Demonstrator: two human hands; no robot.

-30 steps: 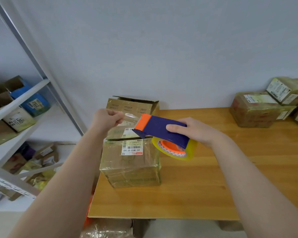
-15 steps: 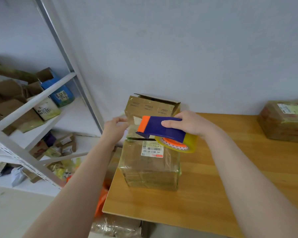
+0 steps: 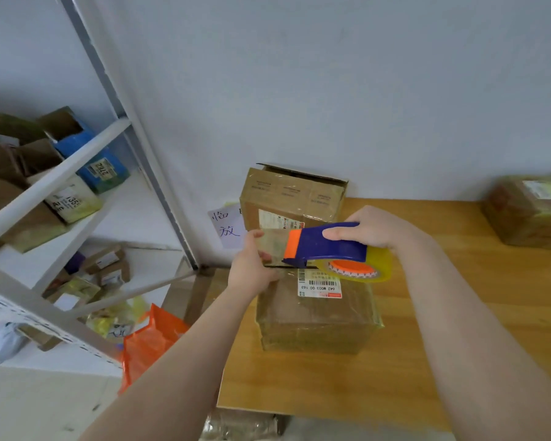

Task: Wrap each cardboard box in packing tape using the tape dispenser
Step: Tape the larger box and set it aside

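Glossy tape (image 3: pixel 274 246) sheathes squat cardboard box (image 3: pixel 318 319).

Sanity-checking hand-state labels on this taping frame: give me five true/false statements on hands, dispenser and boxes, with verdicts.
1. The right hand grips the tape dispenser. True.
2. The left hand hangs empty. False: it pinches the tape end pulled out from the dispenser's orange front.
3. The labelled box stands on the wooden table. True.
4. The rear box is closed flat on top. False: a top flap stands up.
5. The orange bag lies on the table. False: it sits off the table to the left, below its edge, beside the shelving.
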